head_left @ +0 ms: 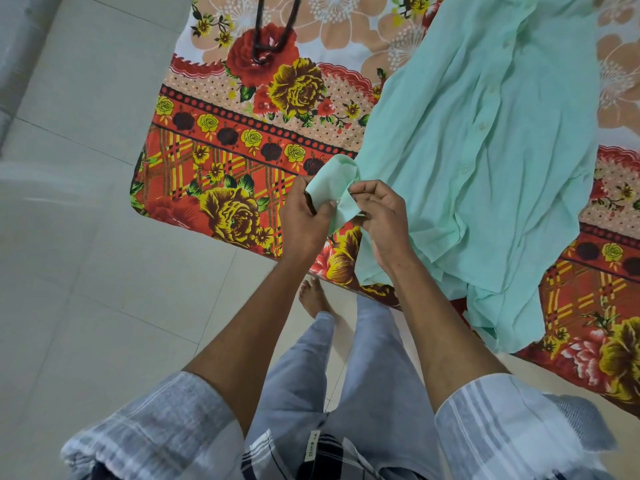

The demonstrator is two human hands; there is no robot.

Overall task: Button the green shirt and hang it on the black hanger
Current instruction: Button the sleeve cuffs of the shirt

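Observation:
The light green shirt (485,140) lies spread on a flowered bedsheet (242,161), its button placket running down the middle with several buttons showing. One sleeve end reaches off the bed's near edge, and its cuff (337,187) is pinched between both hands. My left hand (303,220) grips the cuff from the left and my right hand (381,216) holds the other flap with thumb and fingers. The black hanger (273,29) lies on the sheet at the top, only partly in view.
The bed's near edge runs diagonally from left to lower right. Pale floor tiles (104,237) fill the left side. My legs and a bare foot (313,296) stand on the floor close to the bed.

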